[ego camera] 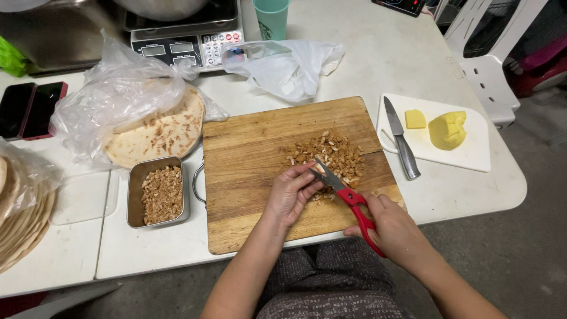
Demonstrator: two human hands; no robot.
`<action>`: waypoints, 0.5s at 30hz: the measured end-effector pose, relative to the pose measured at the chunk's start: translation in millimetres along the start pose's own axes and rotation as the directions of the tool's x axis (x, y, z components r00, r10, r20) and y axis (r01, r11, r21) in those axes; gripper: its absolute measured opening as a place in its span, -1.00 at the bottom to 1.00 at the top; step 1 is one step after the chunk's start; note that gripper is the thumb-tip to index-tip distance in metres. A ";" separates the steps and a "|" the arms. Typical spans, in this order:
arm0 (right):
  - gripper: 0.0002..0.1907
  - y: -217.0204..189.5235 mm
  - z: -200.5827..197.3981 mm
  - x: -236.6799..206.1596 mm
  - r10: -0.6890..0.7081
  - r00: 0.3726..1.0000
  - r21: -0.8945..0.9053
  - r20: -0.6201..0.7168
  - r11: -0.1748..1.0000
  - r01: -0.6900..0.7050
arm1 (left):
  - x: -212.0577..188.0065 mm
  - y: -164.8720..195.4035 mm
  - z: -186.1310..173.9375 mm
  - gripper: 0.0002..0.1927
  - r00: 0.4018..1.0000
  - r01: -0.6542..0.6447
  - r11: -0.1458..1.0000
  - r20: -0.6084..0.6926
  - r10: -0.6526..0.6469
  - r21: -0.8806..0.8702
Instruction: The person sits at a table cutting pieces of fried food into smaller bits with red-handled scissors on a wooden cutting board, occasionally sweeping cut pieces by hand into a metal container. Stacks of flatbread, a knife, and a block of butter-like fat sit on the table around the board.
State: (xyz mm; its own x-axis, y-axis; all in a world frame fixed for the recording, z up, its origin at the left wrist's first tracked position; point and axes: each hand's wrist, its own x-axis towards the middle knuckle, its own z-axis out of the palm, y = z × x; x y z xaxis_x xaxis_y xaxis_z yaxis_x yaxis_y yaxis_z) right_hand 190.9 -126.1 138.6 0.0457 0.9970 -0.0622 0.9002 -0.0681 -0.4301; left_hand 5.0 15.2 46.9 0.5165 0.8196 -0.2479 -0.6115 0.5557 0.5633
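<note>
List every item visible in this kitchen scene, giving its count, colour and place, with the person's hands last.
Cutting board: 1, brown wood, table centre.
Chopped pieces: 1 pile, tan, on board.
Scissors: 1, red-handled, over pile.
Metal tin: 1, silver, left of board.
Flatbread: 1, pale, in clear bag.
Knife: 1, steel, on white board.
Yellow blocks: 2, white board.
Scale: 1, grey, rear.
Cup: 1, green, rear.
Phones: 2, dark, left.
Left hand: holding pieces.
Right hand: gripping scissors.

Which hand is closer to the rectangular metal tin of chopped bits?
Left. The left hand rests on the wooden board just right of the rectangular metal tin; the right hand holds red scissors farther right.
</note>
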 end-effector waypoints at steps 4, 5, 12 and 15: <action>-0.16 -3.1 0.4 0.7 -0.055 0.997 0.028 -0.053 0.998 0.057 | -1.0 2.1 0.8 -0.81 1.000 0.013 0.998 -0.009 -0.013 -0.069; -0.16 -3.5 0.6 1.0 -0.036 0.998 0.041 -0.042 0.998 0.037 | -1.2 2.4 1.5 -0.82 1.000 0.014 0.997 -0.011 -0.015 -0.071; -0.23 -1.8 3.2 -0.6 -0.016 0.998 0.000 -0.065 1.000 0.016 | -1.3 2.8 2.0 -0.84 1.000 0.012 0.999 -0.029 -0.010 0.043; -0.30 0.1 5.6 -2.6 0.014 0.996 -0.057 -0.087 0.998 -0.019 | -1.6 2.5 2.2 -0.84 1.000 0.003 1.000 -0.024 -0.003 0.005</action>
State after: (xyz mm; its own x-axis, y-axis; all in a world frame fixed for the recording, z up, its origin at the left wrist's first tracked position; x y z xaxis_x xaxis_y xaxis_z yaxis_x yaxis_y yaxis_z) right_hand 188.4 -128.9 133.7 0.0957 0.9954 0.0104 0.9222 -0.0847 -0.3773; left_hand 4.0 15.0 50.4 0.5037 0.8213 -0.2681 -0.6070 0.5572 0.5666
